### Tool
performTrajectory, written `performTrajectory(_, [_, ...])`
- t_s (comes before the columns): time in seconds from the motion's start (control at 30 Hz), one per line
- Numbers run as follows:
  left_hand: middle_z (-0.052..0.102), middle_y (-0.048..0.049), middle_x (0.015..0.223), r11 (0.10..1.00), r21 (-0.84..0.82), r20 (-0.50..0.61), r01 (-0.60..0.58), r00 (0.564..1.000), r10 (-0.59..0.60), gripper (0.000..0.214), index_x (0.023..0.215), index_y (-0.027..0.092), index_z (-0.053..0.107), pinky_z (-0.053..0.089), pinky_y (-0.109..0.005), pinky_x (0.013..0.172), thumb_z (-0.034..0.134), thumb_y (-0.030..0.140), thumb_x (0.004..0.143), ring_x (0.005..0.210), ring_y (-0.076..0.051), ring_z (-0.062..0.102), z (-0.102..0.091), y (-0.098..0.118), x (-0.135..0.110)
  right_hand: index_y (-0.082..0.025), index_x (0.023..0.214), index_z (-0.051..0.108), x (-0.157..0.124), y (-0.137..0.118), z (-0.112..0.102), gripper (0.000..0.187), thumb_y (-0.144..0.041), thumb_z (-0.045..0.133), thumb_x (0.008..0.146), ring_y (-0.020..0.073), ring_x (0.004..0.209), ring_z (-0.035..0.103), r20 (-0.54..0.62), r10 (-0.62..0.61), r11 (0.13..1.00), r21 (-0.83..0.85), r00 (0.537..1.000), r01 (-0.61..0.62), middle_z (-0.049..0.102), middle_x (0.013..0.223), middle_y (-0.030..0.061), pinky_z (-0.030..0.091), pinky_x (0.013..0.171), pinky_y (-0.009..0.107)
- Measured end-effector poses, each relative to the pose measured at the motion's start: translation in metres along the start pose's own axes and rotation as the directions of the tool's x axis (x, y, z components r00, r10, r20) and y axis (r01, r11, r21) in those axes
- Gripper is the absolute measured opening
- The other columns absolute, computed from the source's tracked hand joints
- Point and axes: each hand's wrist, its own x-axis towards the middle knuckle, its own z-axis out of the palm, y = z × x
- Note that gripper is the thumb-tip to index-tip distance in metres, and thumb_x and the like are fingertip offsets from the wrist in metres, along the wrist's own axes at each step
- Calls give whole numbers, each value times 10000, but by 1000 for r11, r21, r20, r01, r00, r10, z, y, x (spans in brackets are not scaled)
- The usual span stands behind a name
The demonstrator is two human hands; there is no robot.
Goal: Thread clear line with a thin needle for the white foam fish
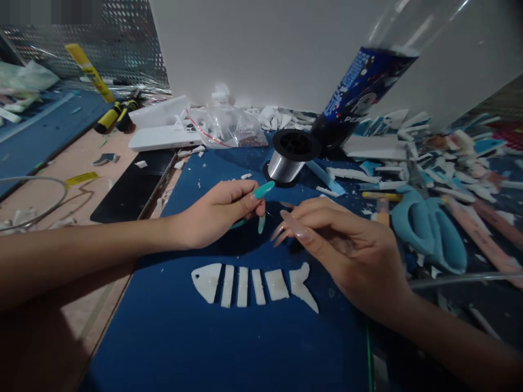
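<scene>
My left hand (229, 209), with teal nails, is closed in a pinch above the blue mat. A thin line (269, 214), barely visible, runs from its fingertips toward my right hand (347, 239). The thumb and fingers of that hand are pinched together at the line's other side. Below both hands lies a white flat fish cut into separate pieces: a head (208, 282) with a small eye hole, several body strips (242, 286), and a tail (302, 286). Just behind the hands a black-rimmed spool (286, 166) of shiny clear line stands upright.
A Pepsi bottle (355, 98) stands behind the spool. Light-blue scissors (429, 228) and many white and blue scraps (433, 141) crowd the right. At left are a black phone-like slab (133, 188), a white case (163, 138), yellow-black tools (116, 116) and a plastic bag (229, 128).
</scene>
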Motion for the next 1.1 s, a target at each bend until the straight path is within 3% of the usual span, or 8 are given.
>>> performTrajectory(0.77, [374,34,590,999,35,44,-2,999,0,265,710,141,494,293,-184,486,368,242,920,522,-62,332,-2,-5,-3,-246,731,651,0,0,0,148,-199,568,843,178,769,616,16,30,999,-37,999,-29,652,735,17,494,754,346])
performTrajectory(1.1, [397,37,616,991,125,43,-43,998,38,260,710,155,468,323,-183,493,390,290,919,529,-60,360,-2,0,-3,-240,733,643,-1,2,1,135,-173,583,833,178,804,615,-8,55,997,-49,998,-55,645,764,15,486,749,329])
